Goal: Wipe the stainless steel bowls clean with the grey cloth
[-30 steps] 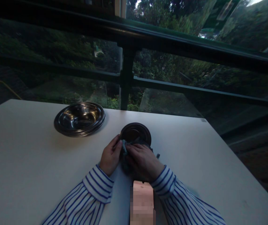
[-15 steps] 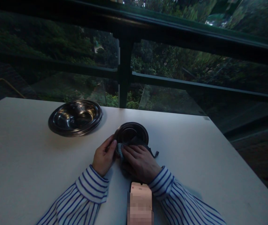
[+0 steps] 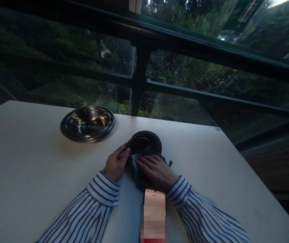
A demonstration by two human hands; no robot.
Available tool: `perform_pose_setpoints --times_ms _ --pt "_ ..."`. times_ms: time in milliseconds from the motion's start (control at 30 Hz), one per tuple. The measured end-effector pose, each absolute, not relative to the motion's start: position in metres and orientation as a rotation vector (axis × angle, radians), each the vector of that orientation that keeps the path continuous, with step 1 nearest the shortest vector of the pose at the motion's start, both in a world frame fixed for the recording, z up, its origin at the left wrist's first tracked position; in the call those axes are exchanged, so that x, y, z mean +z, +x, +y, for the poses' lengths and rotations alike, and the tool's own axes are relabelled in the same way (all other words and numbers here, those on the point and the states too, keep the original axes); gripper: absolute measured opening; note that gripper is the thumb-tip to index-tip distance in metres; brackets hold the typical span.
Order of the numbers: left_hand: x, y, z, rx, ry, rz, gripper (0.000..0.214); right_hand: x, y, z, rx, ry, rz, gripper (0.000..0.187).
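The counter (image 3: 210, 168) leaves room on both sides of the striped sleeves (image 3: 80, 209); its far edge runs just behind the stacked bowls (image 3: 88, 125). The smaller bowl (image 3: 141, 143), just ahead of the hands, could skid if the right hand (image 3: 156, 170) outpushes the left hand (image 3: 115, 164), whose grip pinches its rim. The right grip covers the cloth (image 3: 136, 171); whether clenched, I cannot tell. The right cuff (image 3: 179, 192) could nudge the phone (image 3: 154, 204).

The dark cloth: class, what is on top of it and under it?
The right hand is on top. The dark cloth covers the near side of the small bowl; what it covers cannot be seen.
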State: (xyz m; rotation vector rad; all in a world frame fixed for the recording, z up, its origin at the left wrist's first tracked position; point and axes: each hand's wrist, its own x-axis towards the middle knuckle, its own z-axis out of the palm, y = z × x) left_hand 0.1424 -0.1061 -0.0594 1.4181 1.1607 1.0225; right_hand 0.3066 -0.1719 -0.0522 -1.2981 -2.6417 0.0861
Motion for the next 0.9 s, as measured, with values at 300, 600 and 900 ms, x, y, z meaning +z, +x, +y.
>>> perform_pose_setpoints --times_ms 300,600,900 --pt "-0.06 0.127 -0.105 1.001 1.432 1.221 0.047 -0.057 0.292 -0.171 0.106 -1.297 -2.609 0.061" --pt "-0.059 0.13 -0.106 1.034 1.398 1.145 0.049 -0.049 0.294 -0.17 0.108 -1.332 -2.606 0.054" --pt "-0.068 0.14 -0.106 1.059 1.41 1.187 0.044 -0.046 0.301 -0.173 0.044 -1.416 -2.565 0.04"
